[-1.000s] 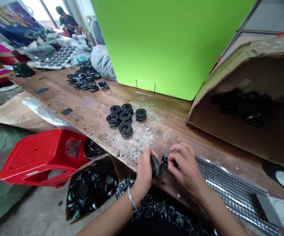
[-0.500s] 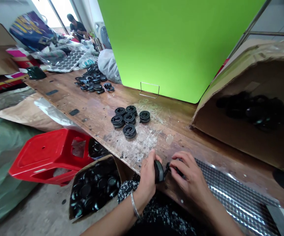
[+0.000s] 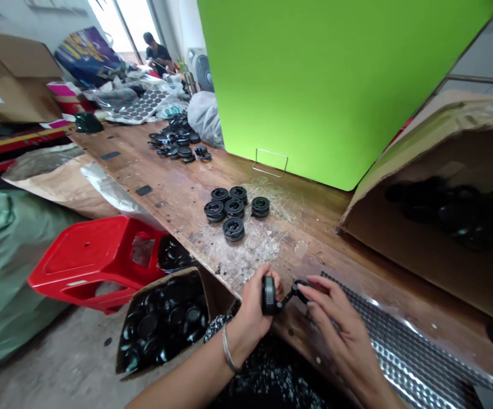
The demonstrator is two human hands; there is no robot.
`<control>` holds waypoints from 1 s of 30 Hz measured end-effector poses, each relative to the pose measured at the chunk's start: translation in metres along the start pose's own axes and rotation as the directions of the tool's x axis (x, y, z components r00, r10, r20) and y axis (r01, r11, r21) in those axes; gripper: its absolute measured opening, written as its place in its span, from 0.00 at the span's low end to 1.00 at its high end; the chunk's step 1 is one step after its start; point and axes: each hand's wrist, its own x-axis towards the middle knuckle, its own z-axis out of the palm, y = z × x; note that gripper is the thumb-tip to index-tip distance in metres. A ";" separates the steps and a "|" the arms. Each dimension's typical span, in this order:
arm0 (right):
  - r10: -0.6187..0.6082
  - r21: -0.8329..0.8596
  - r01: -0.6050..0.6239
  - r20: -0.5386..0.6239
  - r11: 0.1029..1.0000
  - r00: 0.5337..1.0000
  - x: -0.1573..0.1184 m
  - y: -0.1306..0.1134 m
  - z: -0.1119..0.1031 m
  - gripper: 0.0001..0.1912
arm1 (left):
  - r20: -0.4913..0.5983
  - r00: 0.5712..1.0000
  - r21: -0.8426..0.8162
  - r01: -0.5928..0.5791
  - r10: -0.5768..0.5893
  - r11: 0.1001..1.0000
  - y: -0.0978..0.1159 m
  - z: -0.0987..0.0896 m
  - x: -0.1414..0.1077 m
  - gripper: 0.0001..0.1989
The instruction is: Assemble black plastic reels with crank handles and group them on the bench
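Note:
My left hand (image 3: 255,301), with a silver bangle on the wrist, is closed round a black round part (image 3: 268,295) held on edge near the table's front edge. A short black arm links this part to a smaller black ring (image 3: 301,289) on its right. The fingers of my right hand (image 3: 335,312) pinch that ring, partly hiding it. Beyond my hands, several black round cases (image 3: 233,229) stand grouped on the wooden table (image 3: 186,199).
A pile of black parts (image 3: 178,136) lies at the back left. An open carton (image 3: 357,210) and ridged metallic sheet (image 3: 400,335) are on the right. Below left are a red stool (image 3: 84,255) and a box of black parts (image 3: 161,324). A person (image 3: 157,54) sits far back.
The view has shifted, so the table items appear further right. The black round part has turned in my left hand, and the linked ring shows more clearly at my right fingertips.

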 end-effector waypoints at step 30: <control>-0.299 -0.640 0.317 0.142 0.700 0.944 0.048 -0.025 0.076 0.18 | 0.555 0.658 0.752 -0.658 0.509 0.031 0.005 -0.066 0.009 0.18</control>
